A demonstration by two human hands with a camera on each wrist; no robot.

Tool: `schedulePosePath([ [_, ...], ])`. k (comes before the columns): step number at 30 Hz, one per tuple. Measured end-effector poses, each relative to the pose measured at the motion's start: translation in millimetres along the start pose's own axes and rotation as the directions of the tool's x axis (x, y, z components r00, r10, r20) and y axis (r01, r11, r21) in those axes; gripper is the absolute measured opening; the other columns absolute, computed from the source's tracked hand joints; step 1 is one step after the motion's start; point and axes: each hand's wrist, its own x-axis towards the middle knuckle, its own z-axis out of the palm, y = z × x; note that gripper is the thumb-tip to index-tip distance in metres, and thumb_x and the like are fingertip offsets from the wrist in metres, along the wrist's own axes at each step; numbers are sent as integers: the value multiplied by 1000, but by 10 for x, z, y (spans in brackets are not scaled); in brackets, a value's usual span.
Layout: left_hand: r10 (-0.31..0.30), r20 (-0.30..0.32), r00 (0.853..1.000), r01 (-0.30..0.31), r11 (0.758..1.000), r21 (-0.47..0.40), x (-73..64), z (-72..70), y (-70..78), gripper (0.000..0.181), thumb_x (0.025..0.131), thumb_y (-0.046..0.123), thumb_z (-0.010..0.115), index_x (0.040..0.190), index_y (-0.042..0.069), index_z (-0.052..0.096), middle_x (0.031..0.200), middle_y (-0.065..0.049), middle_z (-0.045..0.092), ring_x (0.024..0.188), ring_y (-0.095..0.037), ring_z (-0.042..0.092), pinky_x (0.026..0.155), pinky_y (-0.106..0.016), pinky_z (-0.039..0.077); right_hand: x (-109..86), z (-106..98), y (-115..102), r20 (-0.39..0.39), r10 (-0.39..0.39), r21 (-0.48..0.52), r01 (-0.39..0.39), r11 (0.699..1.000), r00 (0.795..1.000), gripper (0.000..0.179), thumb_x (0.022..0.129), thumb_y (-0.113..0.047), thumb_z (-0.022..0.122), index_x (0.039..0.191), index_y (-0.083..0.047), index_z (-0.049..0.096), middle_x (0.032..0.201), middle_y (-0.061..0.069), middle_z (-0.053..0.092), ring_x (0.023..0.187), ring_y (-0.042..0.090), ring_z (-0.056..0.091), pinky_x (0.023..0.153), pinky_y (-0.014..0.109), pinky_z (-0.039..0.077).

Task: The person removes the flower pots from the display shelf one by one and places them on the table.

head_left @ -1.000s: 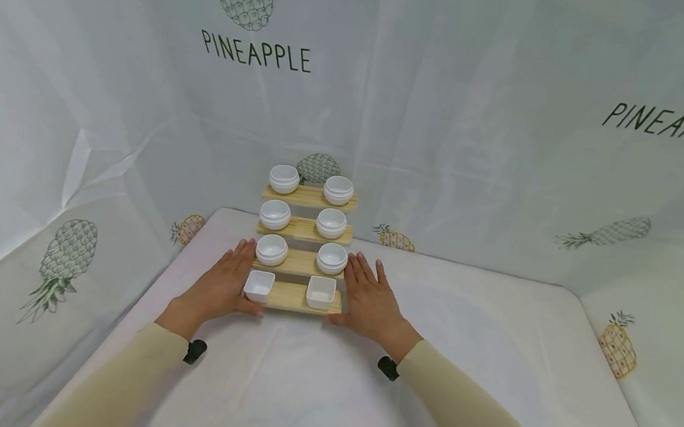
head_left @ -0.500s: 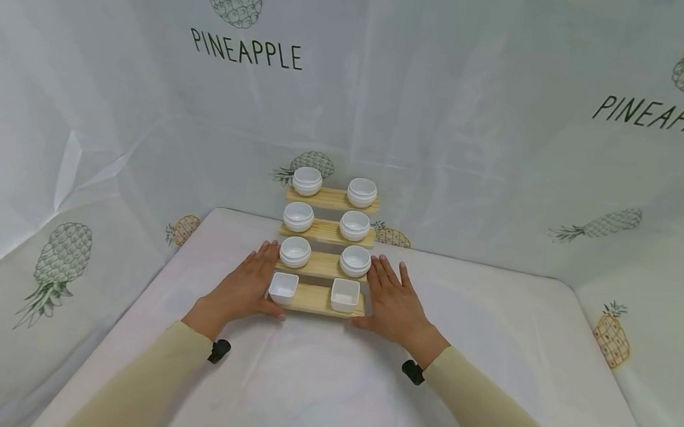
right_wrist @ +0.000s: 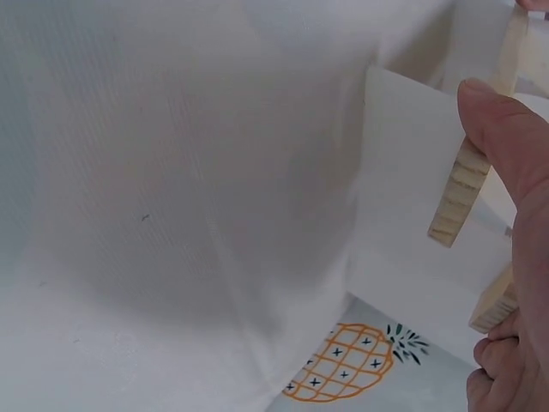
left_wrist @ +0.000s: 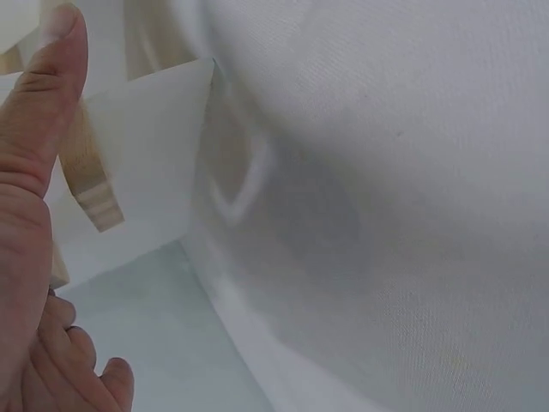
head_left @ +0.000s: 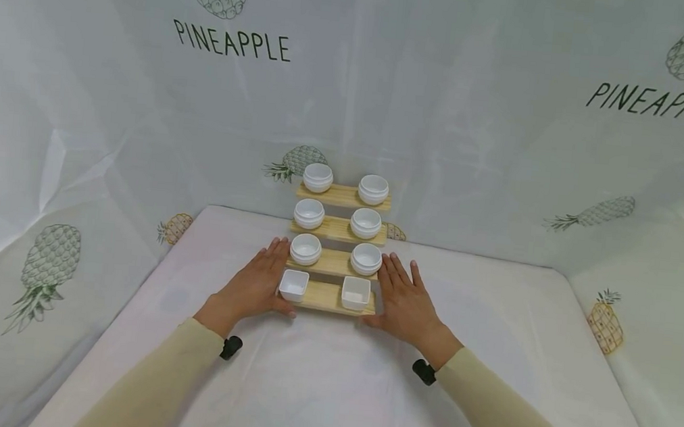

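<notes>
A four-tier stepped stand with pale wooden shelves is between my hands in the head view. Square white bowls stand on its lowest shelf. Round white bowls stand in pairs on the shelves above. My left hand rests along the stand's left side, fingers stretched forward, its thumb at the front corner. Opposite it, my right hand touches the right side with straight fingers. In the right wrist view, its thumb lies against a shelf end. White side panels show in the wrist views.
A white cloth covers the table. Behind it hangs a white sheet printed with pineapples, close to the stand's back. A similar sheet runs along the left edge.
Both hands have moved right together with the stand and its bowls, now partly covering the printed orange pineapple behind. The bowls keep their places on the shelves. The head view has shifted slightly.
</notes>
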Motion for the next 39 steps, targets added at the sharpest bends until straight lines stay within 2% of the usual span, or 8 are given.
schedulePosePath([
  [7,-18,20,1000,18,1000,5,9,-38,35,152,69,65,93,167,-5,-1,177,-23,4,165,-38,4,134,-54,14,-34,-11,-5,-28,-4,14,4,1000,1000,127,81,-75,77,164,5,27,171,24,29,162,37,23,131,64,16],
  [14,9,12,1000,-9,1000,-3,30,-69,122,152,68,60,95,166,-9,2,175,-26,6,164,-41,7,133,-56,16,-59,-35,55,-13,13,7,-13,1000,1000,128,79,-76,79,164,5,28,171,23,29,162,36,23,131,65,16],
  [21,5,36,999,-5,1000,3,102,-11,173,153,68,65,93,167,-5,-1,176,-23,4,165,-37,3,135,-52,13,-126,-16,145,19,39,5,-39,999,999,129,80,-78,76,166,3,24,173,21,25,163,35,19,132,64,11],
  [25,12,37,999,-12,1000,-2,127,14,202,153,67,66,92,167,-5,0,177,-22,4,165,-36,3,135,-52,14,-165,-14,178,-8,33,5,-33,999,999,129,78,-76,79,165,5,26,172,23,28,162,37,22,131,65,15],
  [29,7,70,998,-7,1000,-3,108,-29,211,149,71,63,93,168,-3,0,177,-21,2,165,-36,1,135,-51,13,-179,-10,200,-21,25,12,-24,1000,999,129,78,-75,79,164,5,27,171,23,29,162,37,23,131,65,15],
  [32,3,101,995,-4,1000,2,39,-110,172,137,79,52,91,168,-4,4,177,-22,5,165,-38,3,134,-54,14,-179,-3,201,-22,19,18,-18,1000,1000,129,78,-76,79,165,4,27,171,23,29,162,37,22,131,65,15],
  [35,-20,107,994,18,1000,19,-28,-184,107,112,91,38,78,167,-5,8,176,-22,10,165,-38,7,134,-56,15,-180,5,204,-22,15,13,-14,1000,1000,129,78,-76,79,165,4,26,172,23,28,162,37,23,131,65,15],
  [39,-48,37,998,46,998,47,-36,-226,62,81,105,29,54,166,-6,15,175,-22,17,164,-38,13,133,-59,17,-191,10,222,-26,23,6,-22,1000,999,130,78,-76,79,165,4,26,171,23,29,162,37,23,131,65,16],
])
